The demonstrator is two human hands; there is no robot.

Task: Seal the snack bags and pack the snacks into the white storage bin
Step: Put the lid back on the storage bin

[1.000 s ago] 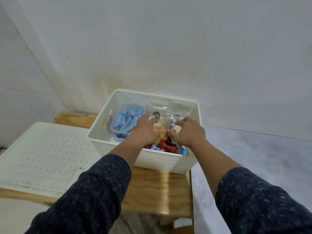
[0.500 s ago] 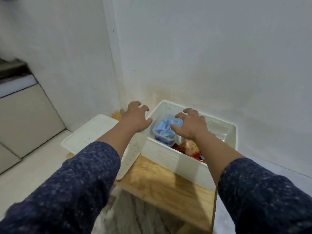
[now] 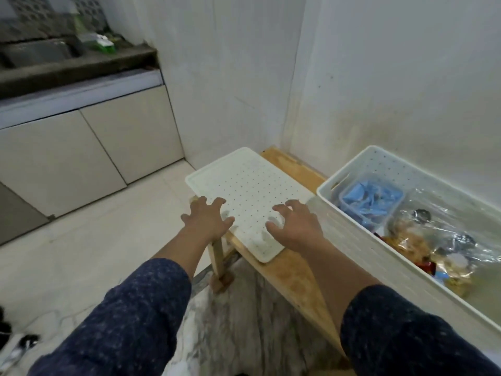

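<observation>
Reaching forward in dark speckled sleeves (image 3: 127,316), both hands spread wide and empty over the white dotted lid (image 3: 249,191): left hand (image 3: 207,221) at the lid's near-left edge, right hand (image 3: 294,226) over its near-right part, fingers curled; contact with the lid unclear. Lid lies flat on the wooden surface (image 3: 292,275), overhanging the left end. White storage bin (image 3: 363,248) sits on the surface just right of the lid, open, holding a clear tub of blue packets (image 3: 371,199) at its far-left end and clear snack bags (image 3: 444,240) beside it. Beyond, pale cabinets (image 3: 89,142) and white wall.
</observation>
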